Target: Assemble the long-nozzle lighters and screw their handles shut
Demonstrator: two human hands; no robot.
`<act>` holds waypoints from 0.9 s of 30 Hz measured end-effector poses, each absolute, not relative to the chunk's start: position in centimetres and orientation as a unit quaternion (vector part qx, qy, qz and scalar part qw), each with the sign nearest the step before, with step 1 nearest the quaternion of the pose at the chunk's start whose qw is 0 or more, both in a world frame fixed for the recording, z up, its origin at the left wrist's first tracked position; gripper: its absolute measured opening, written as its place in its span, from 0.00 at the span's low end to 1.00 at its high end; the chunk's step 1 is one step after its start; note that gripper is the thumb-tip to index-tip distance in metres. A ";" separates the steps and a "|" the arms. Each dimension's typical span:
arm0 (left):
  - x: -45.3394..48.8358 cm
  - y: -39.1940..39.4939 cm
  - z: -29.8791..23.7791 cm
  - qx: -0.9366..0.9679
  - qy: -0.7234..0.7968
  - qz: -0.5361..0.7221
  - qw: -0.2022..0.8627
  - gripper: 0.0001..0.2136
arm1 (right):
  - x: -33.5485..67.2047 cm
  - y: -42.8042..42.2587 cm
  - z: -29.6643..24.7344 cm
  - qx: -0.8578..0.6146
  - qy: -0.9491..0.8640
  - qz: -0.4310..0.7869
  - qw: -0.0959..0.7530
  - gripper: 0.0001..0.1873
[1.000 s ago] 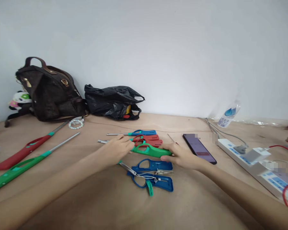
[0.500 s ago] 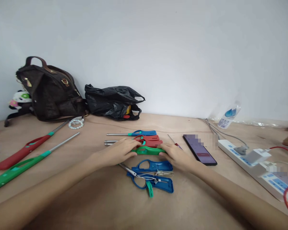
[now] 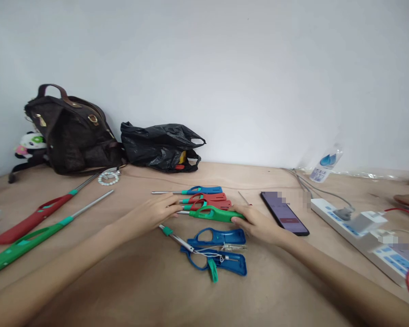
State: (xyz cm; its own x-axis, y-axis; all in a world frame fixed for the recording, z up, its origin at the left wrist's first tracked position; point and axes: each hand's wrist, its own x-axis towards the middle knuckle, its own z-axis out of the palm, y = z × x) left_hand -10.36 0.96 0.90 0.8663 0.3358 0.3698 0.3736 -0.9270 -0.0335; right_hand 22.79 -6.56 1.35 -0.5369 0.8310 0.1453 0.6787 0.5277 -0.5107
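Note:
A green long-nosed lighter (image 3: 213, 214) lies crosswise in front of me, its tip hidden by my left hand. My left hand (image 3: 159, 210) closes its fingers round the lighter's metal tube. The butt of the handle sits between the thumb and fingers of my right hand (image 3: 257, 224). Just beyond are two red lighters (image 3: 211, 197) and a blue lighter (image 3: 207, 190), side by side. Nearer me is a blue lighter taken apart: two shell halves (image 3: 230, 236), a metal tube (image 3: 180, 240), a clear fuel tank (image 3: 234, 247), thin wires and a green trigger (image 3: 212, 270).
Larger red (image 3: 30, 219) and green lighters (image 3: 27, 243) lie at left, near a bead bracelet (image 3: 108, 178). A dark bag (image 3: 78, 136) and black plastic bag (image 3: 157, 145) stand behind. Rightward are a screwdriver (image 3: 244, 198), phone (image 3: 284, 213), bottle (image 3: 327, 164) and power strip (image 3: 344, 231).
My left hand has slid left from the green lighter's handle to its tube. More of the green handle shows now. My right hand stays at the handle's end.

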 end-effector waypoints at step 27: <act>-4.1 1.4 3.4 -0.885 -0.339 -0.134 -0.289 0.14 | 20.4 -6.3 0.3 -0.423 -0.893 0.060 0.143 0.10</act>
State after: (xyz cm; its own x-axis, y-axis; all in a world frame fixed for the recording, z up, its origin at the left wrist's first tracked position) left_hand -4.13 1.40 3.35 0.7344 0.6774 0.0418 0.5223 -0.6034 0.6026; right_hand 20.44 -6.29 0.32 -0.6019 0.7720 0.2043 0.7381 0.6354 -0.2269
